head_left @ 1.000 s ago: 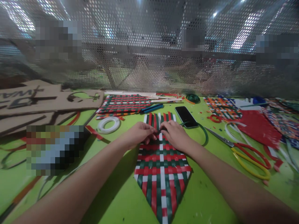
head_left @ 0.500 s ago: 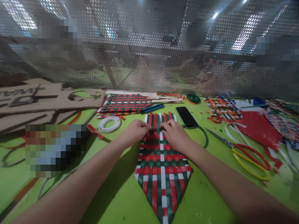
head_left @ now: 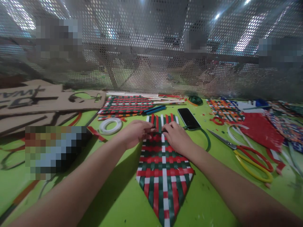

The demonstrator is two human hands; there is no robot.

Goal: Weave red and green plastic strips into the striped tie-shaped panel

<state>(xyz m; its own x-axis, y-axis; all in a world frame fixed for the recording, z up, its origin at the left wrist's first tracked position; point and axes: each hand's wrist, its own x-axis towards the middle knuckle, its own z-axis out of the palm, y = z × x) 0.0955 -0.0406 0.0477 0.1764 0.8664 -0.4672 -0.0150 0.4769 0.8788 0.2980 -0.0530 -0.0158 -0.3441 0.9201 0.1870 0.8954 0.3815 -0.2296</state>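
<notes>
Now left hand [head_left: 135, 133] nudged higher on woven mat [head_left: 163, 176], right hand [head_left: 177, 138] unmoved

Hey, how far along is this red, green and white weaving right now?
Done: the woven mat is tightly interlaced from its pointed near end most of the way up. In hand: the left hand and right hand meet at the topmost row. Left: the loose strip ends beyond the fingers are not yet crossed.
</notes>
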